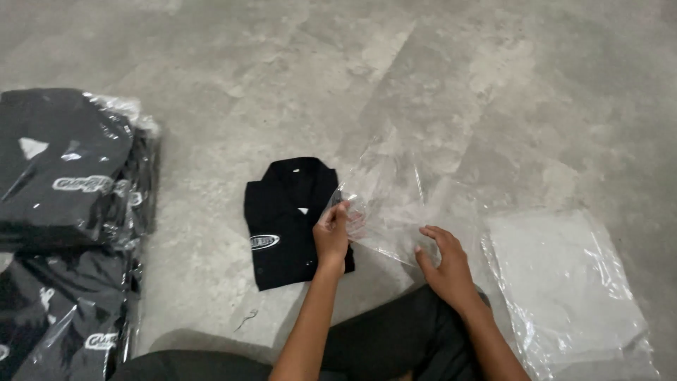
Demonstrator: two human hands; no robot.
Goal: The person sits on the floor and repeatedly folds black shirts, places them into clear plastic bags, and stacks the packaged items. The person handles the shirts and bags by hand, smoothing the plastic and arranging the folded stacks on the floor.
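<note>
The left hand [332, 236] pinches the near edge of a clear, crinkled plastic bag [395, 204] with closed fingers, while the right hand [443, 264] rests spread on it. The folded black shirt [285, 226] lies on the grey floor [282, 70] just left of the bag (nearer the left hand), its long axis running away from the person.

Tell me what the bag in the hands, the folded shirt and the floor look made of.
Bag: thin clear plastic film, glossy; see-through, creased, glinting. Left hand pinches its edge, right hand rests on it.
Folded shirt: black woven fabric, matte, likely cotton or a blend; soft collar folds.
Floor: grey mottled, probably polished concrete or stone-look tile; faint sheen.
</note>
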